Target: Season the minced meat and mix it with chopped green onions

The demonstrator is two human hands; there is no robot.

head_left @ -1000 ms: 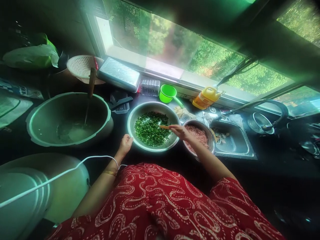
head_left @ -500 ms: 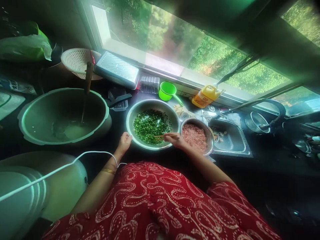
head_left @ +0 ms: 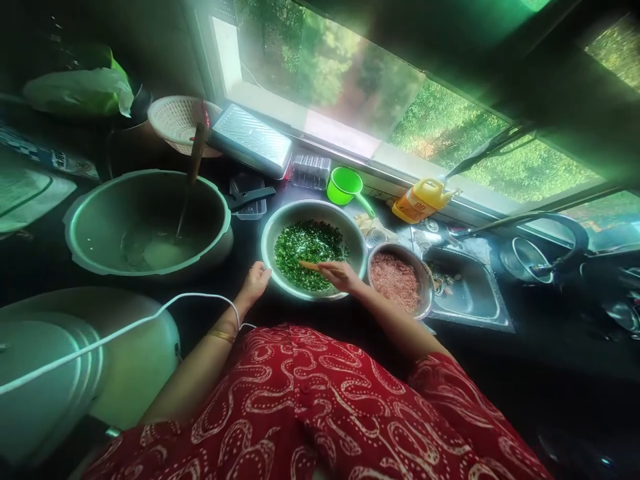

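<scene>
A steel bowl in front of me holds finely chopped greens. My left hand grips the bowl's left rim, fingers closed on it. In my right hand, reaching over the near right rim, is a pair of chopsticks; their tips are down in the greens. Right beside this bowl, and partly behind my right forearm, stands a smaller metal bowl filled with pink minced meat.
A big pot with a long-handled utensil stands at left. Behind the bowl are a green dipper, a clear plastic box and a yellow jug. A sink lies right. A white cord crosses my left arm.
The view has shifted, so the counter things sit further right. The chopsticks and my right hand have moved within the greens; the left hand stays at the rim.
</scene>
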